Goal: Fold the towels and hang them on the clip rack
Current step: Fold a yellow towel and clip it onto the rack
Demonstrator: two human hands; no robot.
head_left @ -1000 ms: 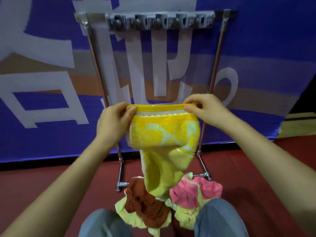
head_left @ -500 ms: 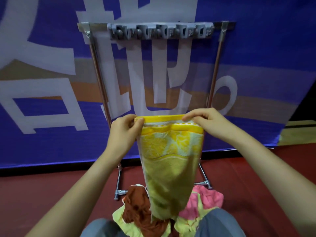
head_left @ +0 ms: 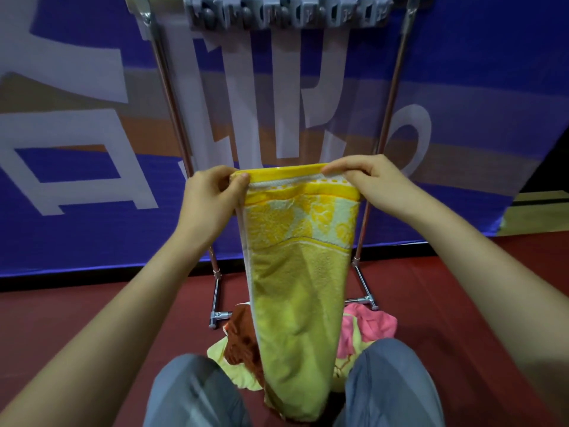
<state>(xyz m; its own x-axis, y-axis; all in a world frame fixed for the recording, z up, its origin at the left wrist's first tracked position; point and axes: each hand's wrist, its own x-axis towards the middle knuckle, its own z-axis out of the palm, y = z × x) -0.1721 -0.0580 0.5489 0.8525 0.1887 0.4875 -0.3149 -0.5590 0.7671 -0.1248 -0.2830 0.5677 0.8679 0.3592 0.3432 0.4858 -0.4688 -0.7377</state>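
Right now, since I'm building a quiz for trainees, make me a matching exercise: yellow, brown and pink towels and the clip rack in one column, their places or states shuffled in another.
1. yellow towel
2. brown towel
3. pink towel
4. clip rack

a. on floor, right of hanging towel
b. up high, nothing clipped
c. held up by top edge
d. on floor, left of hanging towel

Pairs: 1-c, 2-d, 3-a, 4-b

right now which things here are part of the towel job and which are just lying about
Part of the job: yellow towel, pinched at its top edge by left hand and right hand; clip rack; brown towel and pink towel, heaped at the rack's foot.
Just there: blue banner behind the rack; red floor.
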